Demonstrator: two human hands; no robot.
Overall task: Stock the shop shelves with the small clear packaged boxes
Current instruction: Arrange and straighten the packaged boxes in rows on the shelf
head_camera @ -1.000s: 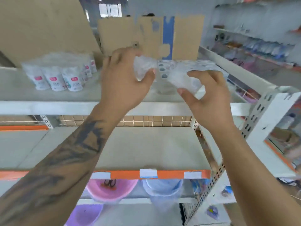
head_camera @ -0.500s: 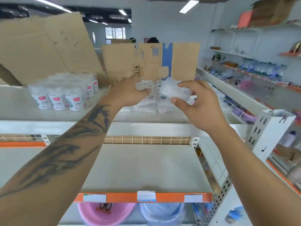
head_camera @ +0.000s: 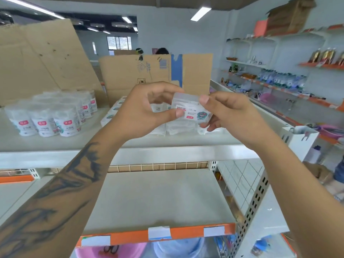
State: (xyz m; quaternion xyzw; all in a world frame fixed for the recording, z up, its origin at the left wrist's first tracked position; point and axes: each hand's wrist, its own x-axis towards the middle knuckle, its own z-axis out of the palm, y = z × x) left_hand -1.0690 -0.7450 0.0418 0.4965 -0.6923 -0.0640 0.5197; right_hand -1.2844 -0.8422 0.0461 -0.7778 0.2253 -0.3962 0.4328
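A small clear packaged box point(head_camera: 189, 108) with a red and white label is held in the air above the top shelf point(head_camera: 130, 146). My left hand point(head_camera: 143, 112) pinches its left side with thumb and fingers. My right hand point(head_camera: 229, 112) grips its right side. Behind and below the held box, several more clear boxes point(head_camera: 176, 127) lie in rows on the top shelf, partly hidden by my hands.
Round white tubs point(head_camera: 50, 116) with red labels stand at the left of the top shelf. Open cardboard cartons point(head_camera: 156, 73) rise behind the stock. A bare middle shelf point(head_camera: 158, 198) with an orange edge lies below. Wall shelves point(head_camera: 279, 79) with goods run along the right.
The camera view has tilted upward. My left hand left the boxes on the shelf and joined the right hand on the held box, which now faces me with its label showing.
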